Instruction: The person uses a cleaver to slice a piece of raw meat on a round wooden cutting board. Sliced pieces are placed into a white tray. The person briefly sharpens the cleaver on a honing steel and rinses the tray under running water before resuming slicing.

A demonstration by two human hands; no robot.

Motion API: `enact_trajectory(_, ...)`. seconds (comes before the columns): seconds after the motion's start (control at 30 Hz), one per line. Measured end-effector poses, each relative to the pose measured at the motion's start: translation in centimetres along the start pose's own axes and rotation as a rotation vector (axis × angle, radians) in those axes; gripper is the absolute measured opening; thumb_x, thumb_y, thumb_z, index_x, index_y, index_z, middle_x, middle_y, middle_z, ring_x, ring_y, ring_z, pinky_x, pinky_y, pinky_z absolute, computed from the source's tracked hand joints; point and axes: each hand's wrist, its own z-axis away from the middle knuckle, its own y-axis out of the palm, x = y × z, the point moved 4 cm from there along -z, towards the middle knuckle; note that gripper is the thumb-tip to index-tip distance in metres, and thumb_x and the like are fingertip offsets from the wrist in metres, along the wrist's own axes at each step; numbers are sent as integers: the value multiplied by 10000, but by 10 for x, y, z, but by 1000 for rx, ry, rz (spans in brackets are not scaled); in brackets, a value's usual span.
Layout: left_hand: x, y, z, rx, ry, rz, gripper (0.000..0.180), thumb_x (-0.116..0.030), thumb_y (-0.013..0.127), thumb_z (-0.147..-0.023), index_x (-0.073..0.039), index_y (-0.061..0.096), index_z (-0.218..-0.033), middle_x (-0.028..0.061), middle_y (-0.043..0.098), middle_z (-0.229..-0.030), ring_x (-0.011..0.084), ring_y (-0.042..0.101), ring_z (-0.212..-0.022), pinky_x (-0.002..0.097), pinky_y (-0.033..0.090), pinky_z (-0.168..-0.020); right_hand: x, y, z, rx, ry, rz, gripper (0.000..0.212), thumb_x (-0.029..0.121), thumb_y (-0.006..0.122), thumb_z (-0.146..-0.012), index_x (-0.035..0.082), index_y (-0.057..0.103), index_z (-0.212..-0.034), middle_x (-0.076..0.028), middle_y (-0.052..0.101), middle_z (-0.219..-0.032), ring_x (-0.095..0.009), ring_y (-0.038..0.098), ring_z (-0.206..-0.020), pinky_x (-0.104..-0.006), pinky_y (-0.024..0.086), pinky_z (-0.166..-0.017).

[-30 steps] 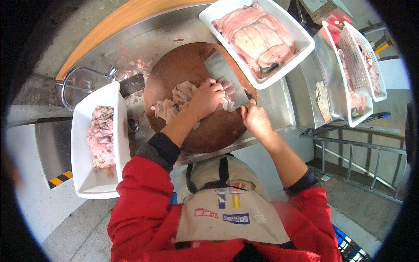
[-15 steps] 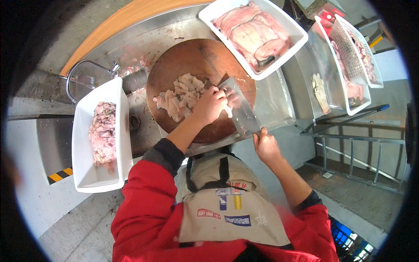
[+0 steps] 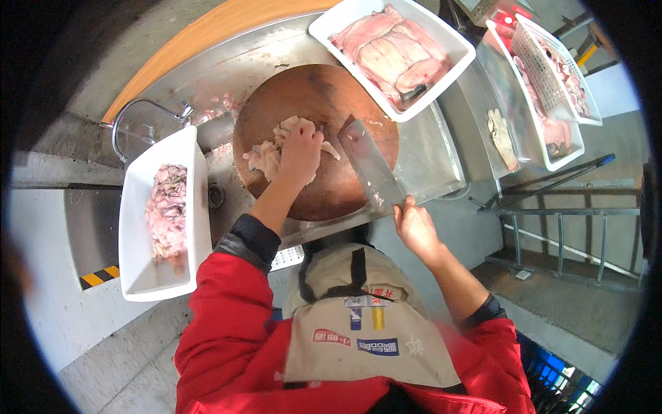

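Standing at left end of table (image 3: 436, 153): white tub (image 3: 200, 221), chopped pieces (image 3: 167, 217) inside. Pale meat (image 3: 265, 162) heaped on left half of round chopping board (image 3: 331, 199); left hand (image 3: 301, 153) over it, fingers curled, tips hidden, grip cannot be told. Cleaver (image 3: 371, 167) slants across board's right side, contact unclear. Second tub (image 3: 447, 84), pink slabs (image 3: 389, 58) within, overlaps board's far right edge. Right hand (image 3: 418, 228) past table's near edge, fingers closed around cleaver handle.

Meat pieces (image 3: 264, 161) on the chopping block (image 3: 334, 196) — one tub (image 3: 198, 234) left, second tub (image 3: 441, 83) behind right.
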Motion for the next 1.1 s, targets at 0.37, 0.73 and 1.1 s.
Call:
enact_trajectory(0.37,-3,-36,11,-336,-13,234,170,-143,715,-874,-74,712,-1029,109,616,-1258,373,529,-1235,496,464,-1047,-20,-29,-15,35,161,-693,326,295,573,-1065,-30,564,-1037,-70,565,-582,-179,556,-428,-365,459,-418)
enact_trajectory(0.73,-57,4,-8,-239,219,547,163,-60,723,-846,-34,668,-997,110,608,-1138,338,598,-1083,434,527,-928,-16,-35,-23,-130,-140,-44,349,279,600,-1042,-65,555,-1002,-287,648,-695,-506,661,-686,-554,530,-676)
enact_trajectory(1.1,-44,12,-18,-185,288,556,134,-119,742,-817,-73,670,-921,70,613,-1078,316,585,-1054,426,502,-942,2,-36,-38,-61,-115,54,373,273,566,-1033,-99,588,-1033,-362,659,-771,-557,671,-791,-617,556,-729)
